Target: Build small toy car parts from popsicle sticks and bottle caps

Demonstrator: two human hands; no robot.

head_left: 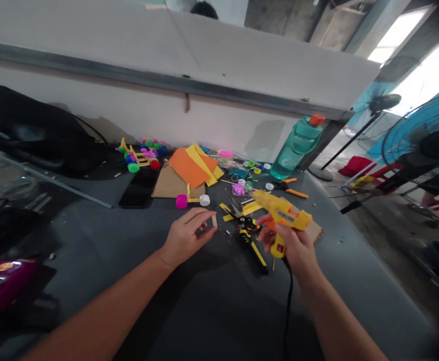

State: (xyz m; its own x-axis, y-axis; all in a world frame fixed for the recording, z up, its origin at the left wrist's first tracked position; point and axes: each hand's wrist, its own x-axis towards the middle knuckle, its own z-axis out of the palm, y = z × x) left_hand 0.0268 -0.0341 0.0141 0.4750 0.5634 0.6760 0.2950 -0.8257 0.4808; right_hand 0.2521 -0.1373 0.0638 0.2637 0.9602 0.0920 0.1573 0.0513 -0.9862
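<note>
My left hand [188,232] pinches a small pale wooden stick piece [214,221] between thumb and fingertips, just above the dark table. Wrapped around the handle of a yellow hot glue gun [285,215], my right hand [292,245] holds it with the nozzle toward the upper left; a red light glows on its side. Between the hands lie pliers [253,248] with black and yellow handles, beside yellow paper strips [227,217]. Beyond my left hand sits a small yellow frame [189,195] with a pink cap [181,201] and a white cap [204,200] at its ends.
Orange paper [189,168] lies on cardboard [163,185] near a black phone [139,190]. Small cap-wheeled models [139,158] stand behind. A teal bottle [296,148] and orange-handled pliers [296,193] are at the back right. The glue gun's cord [289,306] trails toward me.
</note>
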